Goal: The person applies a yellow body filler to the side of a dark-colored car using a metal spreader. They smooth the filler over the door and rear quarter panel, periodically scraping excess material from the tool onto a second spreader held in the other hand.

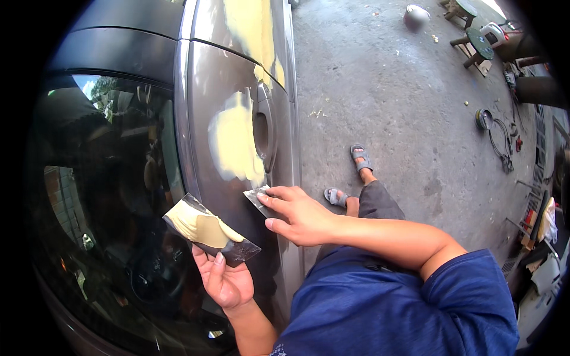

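A dark grey car (122,178) fills the left of the frame, and the step in hand appears to be spreading pale yellow filler on its door (205,113). The main filler patch (234,142) lies at upper centre, beside the door handle (265,121). The left hand (227,285), at lower centre, is clamped on a dark plate (242,252) bearing more filler (199,224). The right hand (306,218) pinches a small spreader (257,202) just below the patch; whether its edge meets the panel cannot be told. The next move probably calls for a low, even angle and light pressure, feathering the patch's ragged rim without smearing the handle.

The panel is glossy and reflective, and a second yellow patch (252,29) crosses the panel at the top of the frame. Right of the car stretches a grey, stained concrete floor (386,107). A green-topped stool (480,44) stands at upper right, a rounded metal pot (417,18) left of it. Smallest are scraps of litter (435,38) near the pot.
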A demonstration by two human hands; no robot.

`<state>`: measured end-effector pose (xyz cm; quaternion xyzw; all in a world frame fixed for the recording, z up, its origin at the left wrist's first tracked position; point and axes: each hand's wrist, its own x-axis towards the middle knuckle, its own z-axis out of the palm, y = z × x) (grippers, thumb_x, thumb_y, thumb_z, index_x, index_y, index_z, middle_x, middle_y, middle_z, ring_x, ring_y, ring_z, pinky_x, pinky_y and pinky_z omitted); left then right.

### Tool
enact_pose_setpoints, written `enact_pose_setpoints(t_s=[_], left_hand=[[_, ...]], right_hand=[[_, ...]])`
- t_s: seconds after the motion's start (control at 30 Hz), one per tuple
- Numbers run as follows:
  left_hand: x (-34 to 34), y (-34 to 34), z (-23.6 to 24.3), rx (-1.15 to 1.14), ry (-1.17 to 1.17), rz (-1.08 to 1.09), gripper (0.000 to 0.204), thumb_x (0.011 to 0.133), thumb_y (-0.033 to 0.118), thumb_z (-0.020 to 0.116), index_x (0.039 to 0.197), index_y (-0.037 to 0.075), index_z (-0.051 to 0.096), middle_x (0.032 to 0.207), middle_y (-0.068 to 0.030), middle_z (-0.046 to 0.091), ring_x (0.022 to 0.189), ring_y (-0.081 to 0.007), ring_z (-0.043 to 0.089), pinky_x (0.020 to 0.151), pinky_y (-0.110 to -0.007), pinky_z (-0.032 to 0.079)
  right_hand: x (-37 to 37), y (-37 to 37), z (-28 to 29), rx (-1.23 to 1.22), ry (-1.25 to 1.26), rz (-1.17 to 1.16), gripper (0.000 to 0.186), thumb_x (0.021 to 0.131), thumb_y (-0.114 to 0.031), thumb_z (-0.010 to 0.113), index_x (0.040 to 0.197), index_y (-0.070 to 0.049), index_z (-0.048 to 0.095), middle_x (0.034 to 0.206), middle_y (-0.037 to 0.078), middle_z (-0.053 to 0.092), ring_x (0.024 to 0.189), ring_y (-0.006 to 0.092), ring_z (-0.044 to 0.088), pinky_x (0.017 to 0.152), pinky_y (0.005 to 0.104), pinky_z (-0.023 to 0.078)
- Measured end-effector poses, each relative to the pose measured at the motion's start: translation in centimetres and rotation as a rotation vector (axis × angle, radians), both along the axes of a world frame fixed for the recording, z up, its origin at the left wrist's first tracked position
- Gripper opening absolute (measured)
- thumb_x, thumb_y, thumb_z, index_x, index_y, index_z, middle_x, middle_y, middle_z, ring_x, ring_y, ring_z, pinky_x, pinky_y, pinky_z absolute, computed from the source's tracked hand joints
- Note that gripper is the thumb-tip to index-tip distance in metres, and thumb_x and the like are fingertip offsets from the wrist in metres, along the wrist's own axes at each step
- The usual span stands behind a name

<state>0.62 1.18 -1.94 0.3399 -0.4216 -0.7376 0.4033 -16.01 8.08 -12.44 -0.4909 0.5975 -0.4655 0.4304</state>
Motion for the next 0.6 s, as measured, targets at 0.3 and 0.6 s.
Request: enact_pose_setpoints(t_s=[0.3,0.6], left_hand=[[-4.8,0.2,1.5,0.079,-0.009,0.023,0.055,0.088,-0.005,0.046,0.14,0.002,0.033,0.139,-0.0147,0.045,0.129,-0.0286,0.045,0.109,-0.044,0.037],[-5.4,-0.4,3.2,-0.109,-0.045,0.119,0.057,0.089,-0.005,0.047,0.143,0.003,0.031,0.14,-0.014,0.045,0.127,-0.0261,0.047,0.107,-0.042,0.039]], right_hand=[[-5.1,0.8,1.1,-0.515,-0.185,0.095,0.047,0.085,-0.019,0.068,0.129,-0.007,0.058,0.133,0.018,0.049,0.12,0.0331,0.051,0.1,0.0408,0.042],[-12.6,-6.7,-0.6,0.276,-0.963,-0.055,0.068,0.095,-0.045,0.046,0.149,-0.008,0.026,0.141,0.014,0.04,0.116,0.0272,0.049,0.087,0.04,0.05]])
